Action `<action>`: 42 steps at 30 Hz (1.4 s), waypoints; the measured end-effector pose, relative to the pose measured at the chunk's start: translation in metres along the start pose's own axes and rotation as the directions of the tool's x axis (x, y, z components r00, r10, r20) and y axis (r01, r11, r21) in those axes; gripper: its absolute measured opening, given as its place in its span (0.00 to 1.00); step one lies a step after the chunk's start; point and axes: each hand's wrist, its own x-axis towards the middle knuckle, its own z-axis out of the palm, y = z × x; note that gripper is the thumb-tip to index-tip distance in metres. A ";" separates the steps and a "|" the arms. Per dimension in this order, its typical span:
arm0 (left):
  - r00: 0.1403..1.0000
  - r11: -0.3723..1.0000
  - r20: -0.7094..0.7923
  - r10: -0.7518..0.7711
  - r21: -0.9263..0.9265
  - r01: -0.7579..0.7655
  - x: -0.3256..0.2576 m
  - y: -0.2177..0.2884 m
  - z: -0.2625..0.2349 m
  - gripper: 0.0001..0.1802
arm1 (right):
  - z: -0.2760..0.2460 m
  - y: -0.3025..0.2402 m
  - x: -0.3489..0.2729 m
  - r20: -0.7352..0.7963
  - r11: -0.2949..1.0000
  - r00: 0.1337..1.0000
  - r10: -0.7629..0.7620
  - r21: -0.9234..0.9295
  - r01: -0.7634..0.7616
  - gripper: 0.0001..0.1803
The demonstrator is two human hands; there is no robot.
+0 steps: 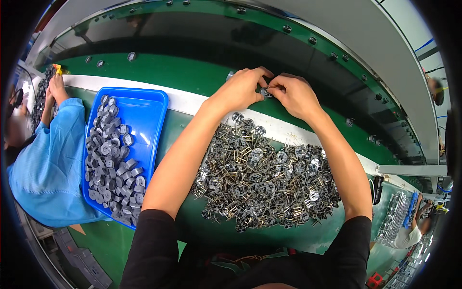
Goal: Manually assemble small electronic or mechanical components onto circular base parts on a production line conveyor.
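Over the belt's near edge, my left hand (243, 87) and my right hand (294, 95) meet with fingers pinched on a small metal-and-dark assembly (265, 93). The fingers partly cover it, so its exact kind is unclear. Between my forearms lies a big heap of small black-and-silver parts with brass-coloured pins (269, 178). A grey round piece (230, 75) shows just beyond my left hand. To the left, a blue tray (161, 103) holds many grey round caps (107, 161), some with slots in their faces.
A green conveyor belt (183, 74) crosses behind a white ledge (185, 100), carrying scattered small parts (131, 56). A co-worker in a blue sleeve (53, 164) handles parts at far left. A metal bar (414, 170) stands at right, near another person (409, 236) and stacked silver parts (392, 216).
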 end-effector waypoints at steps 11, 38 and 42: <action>1.000 1.000 0.012 -0.002 -0.028 0.002 0.002 0.002 0.006 0.30 | 0.000 -0.009 0.000 -0.011 0.996 1.000 0.028 -0.081 -0.029 0.09; 0.998 0.999 -0.056 0.031 -0.015 -0.032 0.001 -0.024 -0.029 0.18 | 0.012 -0.058 -0.015 0.148 0.990 0.984 -0.098 0.116 0.081 0.13; 0.998 0.982 -0.022 -0.063 -0.180 0.058 0.002 -0.026 -0.028 0.15 | 0.023 -0.062 -0.015 0.186 0.994 0.977 -0.105 0.017 0.104 0.16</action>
